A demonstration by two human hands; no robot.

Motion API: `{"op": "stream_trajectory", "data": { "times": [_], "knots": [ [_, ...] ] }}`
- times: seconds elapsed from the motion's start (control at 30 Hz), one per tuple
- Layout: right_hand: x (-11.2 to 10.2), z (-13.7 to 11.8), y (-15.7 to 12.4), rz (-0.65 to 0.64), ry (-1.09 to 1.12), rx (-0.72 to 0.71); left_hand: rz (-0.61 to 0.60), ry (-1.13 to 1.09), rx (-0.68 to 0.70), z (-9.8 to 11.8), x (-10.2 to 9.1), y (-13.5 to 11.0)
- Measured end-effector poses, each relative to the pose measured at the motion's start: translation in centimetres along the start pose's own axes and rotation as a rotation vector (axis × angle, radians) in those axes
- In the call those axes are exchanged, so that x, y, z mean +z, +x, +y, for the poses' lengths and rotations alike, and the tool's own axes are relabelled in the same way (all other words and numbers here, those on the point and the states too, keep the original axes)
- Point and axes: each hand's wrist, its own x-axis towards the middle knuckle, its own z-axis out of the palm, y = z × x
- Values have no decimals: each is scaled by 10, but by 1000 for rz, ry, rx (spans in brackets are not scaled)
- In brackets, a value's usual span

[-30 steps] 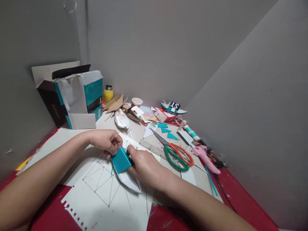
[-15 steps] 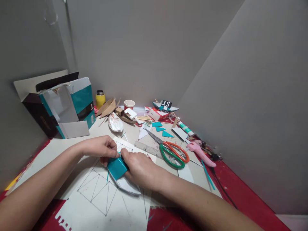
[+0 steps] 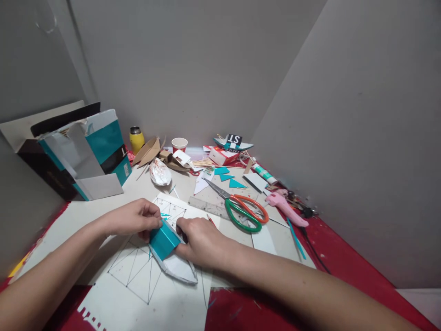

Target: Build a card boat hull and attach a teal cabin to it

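Observation:
A small cardboard boat (image 3: 181, 269) with a pointed white end lies tilted over a sheet of paper (image 3: 138, 312) with inked triangles. Across its middle sits a folded teal card piece (image 3: 164, 241). My left hand (image 3: 138, 218) pinches the far left edge of that teal piece between thumb and fingers. From the right, my right hand (image 3: 203, 241) grips the side of the boat, its thumb near the teal card's lower corner and its index finger bent on the far side. Small teal slivers (image 3: 165, 215) show just beyond my left fingertips. The boat's far end is hidden.
Orange-and-green-handled scissors (image 3: 241, 211) lie over a clear ruler (image 3: 206, 206) beyond my right hand. A pink glue gun (image 3: 287, 210) rests at right. Teal triangles (image 3: 237, 184), a white boat shape (image 3: 160, 172) and a paper cup (image 3: 179, 144) stand farther back. A cut box (image 3: 106, 142) stands at left.
My right index finger has moved off the top of the teal card toward the right. More of the teal card and the boat's white end shows. The view has shifted slightly.

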Motion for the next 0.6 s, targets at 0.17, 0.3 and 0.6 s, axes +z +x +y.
{"op": "stream_trajectory", "data": {
  "times": [0.17,0.3,0.6],
  "knots": [
    [3,-3,-1,-20,68,-22,3,39,-19,0,4,-8],
    [3,2,1,-36,127,-2,30,41,-13,1,0,-18],
    [-7,9,1,-60,169,-37,-17,-154,44,-16,24,-29]
  ]
}}
